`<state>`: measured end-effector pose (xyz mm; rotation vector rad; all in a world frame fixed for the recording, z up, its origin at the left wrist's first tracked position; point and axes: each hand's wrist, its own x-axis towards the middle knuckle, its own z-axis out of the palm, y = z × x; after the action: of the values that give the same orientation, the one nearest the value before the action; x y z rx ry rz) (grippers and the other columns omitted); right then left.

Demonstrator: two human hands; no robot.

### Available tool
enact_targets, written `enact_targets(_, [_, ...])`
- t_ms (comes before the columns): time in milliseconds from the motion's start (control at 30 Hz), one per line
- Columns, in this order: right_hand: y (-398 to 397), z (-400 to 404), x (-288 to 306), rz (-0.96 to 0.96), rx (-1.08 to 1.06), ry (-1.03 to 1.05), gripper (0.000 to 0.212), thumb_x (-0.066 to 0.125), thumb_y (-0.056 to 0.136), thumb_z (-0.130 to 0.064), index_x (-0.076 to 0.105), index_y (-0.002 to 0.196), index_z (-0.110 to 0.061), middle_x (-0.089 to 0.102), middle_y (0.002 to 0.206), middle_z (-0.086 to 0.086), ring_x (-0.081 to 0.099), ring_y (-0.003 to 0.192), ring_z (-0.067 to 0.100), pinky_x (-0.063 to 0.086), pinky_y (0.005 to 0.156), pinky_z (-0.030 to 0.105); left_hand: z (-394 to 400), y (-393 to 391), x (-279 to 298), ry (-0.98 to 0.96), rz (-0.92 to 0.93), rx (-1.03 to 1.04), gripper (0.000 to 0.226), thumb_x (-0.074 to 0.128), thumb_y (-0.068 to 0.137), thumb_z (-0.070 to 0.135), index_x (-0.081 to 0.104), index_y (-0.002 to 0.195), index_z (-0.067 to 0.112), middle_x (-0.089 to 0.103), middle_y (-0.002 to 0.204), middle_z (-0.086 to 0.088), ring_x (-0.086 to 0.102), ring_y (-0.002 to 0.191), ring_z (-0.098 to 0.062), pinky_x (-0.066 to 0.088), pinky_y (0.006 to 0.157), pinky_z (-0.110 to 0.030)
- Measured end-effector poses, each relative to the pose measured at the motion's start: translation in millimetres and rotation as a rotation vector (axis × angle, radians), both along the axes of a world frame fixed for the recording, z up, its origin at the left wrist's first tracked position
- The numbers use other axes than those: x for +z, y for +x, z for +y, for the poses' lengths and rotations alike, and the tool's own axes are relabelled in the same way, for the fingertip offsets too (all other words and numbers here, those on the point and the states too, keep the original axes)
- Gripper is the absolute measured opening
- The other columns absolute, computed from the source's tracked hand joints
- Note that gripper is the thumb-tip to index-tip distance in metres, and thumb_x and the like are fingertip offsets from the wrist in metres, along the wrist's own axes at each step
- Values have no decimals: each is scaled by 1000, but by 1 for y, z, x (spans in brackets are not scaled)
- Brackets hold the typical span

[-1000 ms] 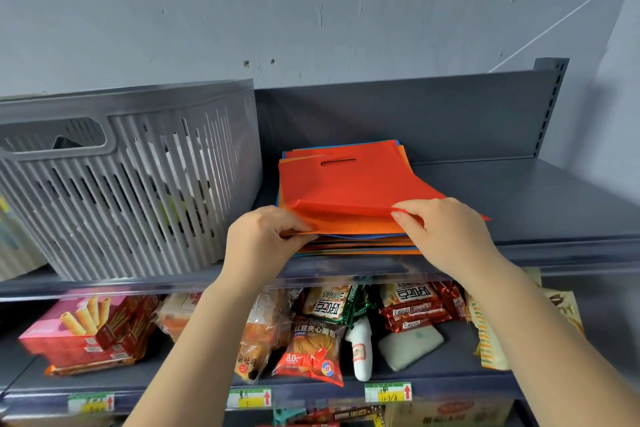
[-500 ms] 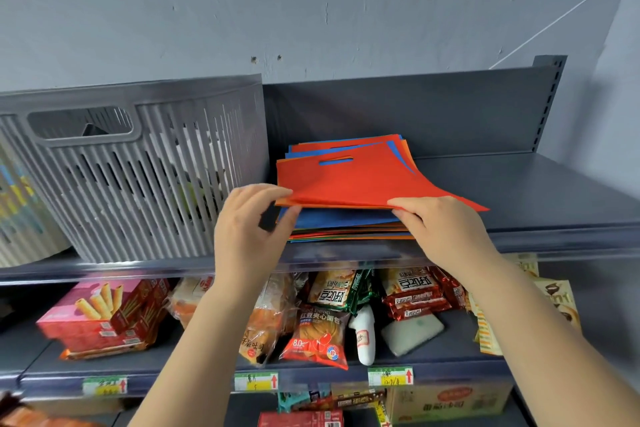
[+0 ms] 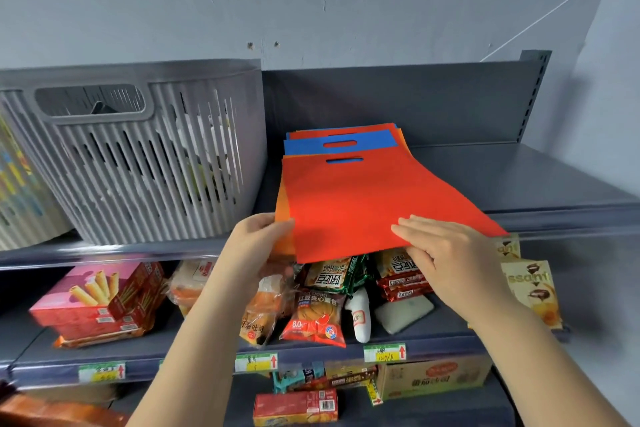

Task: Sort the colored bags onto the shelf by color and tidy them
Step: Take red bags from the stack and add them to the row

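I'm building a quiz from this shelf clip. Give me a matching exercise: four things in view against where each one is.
Things:
1. red bag
2. blue bag
3. grey slatted basket
4. pink wafer-roll box

Places:
A. top shelf, left of the bag pile
B. lower shelf, far left
C. pulled forward over the shelf edge, held by left hand and right hand
D. in the pile, behind the front bag's handle slot

Pairs: 1-C, 2-D, 3-A, 4-B

Both hands have drawn the red bag point(image 3: 360, 208) forward past the shelf's edge, uncovering the blue bag point(image 3: 304, 146).
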<state>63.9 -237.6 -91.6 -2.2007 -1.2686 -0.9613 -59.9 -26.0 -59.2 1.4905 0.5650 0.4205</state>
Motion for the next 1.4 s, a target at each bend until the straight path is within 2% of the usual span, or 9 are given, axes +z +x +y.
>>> enact_targets(133, [-6,-2,-9,23,39,-91,26,72,75,-20,74,101,-17,72,103,0,68,99,18,51,90,45,-1,-4,-10,73,10,0,33,57,89,-5,52,117,12,66,85,-13,66,56,-22,53,45,-28])
enact_targets(267, [-15,-16,-7,351,6,104,58,47,80,-58,63,121,-21,56,124,-13,49,121,6,30,107,37,3,-13,-26,31,-30,-24,42,56,88,-8,51,121,16,65,89,-16,64,54,-21,52,44,-27])
enact_targets(433, [-10,-22,-16,987,-208,497,53,65,85,-38,49,133,-21,55,133,-1,52,121,19,41,101,37,12,-29,-46,38,2,-59,40,58,87,-5,56,117,21,68,92,-17,68,65,-28,59,57,-41])
enact_targets(567, [-15,-19,-30,1229,-159,638,9,68,85,-26,63,93,-26,69,102,4,65,93,24,53,83,46,19,-38,-65,99,65,-85,38,58,87,-2,57,112,26,72,88,-14,68,71,-33,56,68,-49])
enact_targets(667, [-25,-19,-41,1412,-96,720,8,68,85,-15,69,92,-18,71,97,9,66,94,29,53,84,45,21,-45,-78,68,76,-79,28,61,86,0,61,104,22,73,79,-6,68,72,-29,54,61,-43])
enact_targets(867, [-59,-30,-74,1430,-199,798,14,68,83,-5,72,90,-16,73,94,9,66,95,30,49,92,51,18,-45,-105,107,60,-73,18,69,84,17,63,101,18,72,92,-3,69,83,-21,56,69,-34])
enact_targets(1000, [-92,-55,-91,1390,-285,908,16,66,84,-2,72,95,-11,73,93,11,67,92,31,51,89,49,2,-34,-126,272,30,-152,14,69,85,14,63,91,25,72,86,0,68,84,-20,54,80,-46])
enact_targets(1200, [-136,-108,-103,1176,-500,960,36,65,82,4,75,61,-24,73,71,3,66,76,28,50,79,42,-49,-14,-136,487,15,-336,12,68,82,8,61,88,16,67,80,-2,63,78,-23,48,68,-35])
enact_targets(1400, [-184,-156,-111,919,-696,1031,40,67,82,1,72,59,-32,72,69,-5,66,75,27,50,74,43,-109,-6,-133,582,-136,-520,23,64,84,3,59,99,19,53,75,14,51,73,-7,33,58,-13])
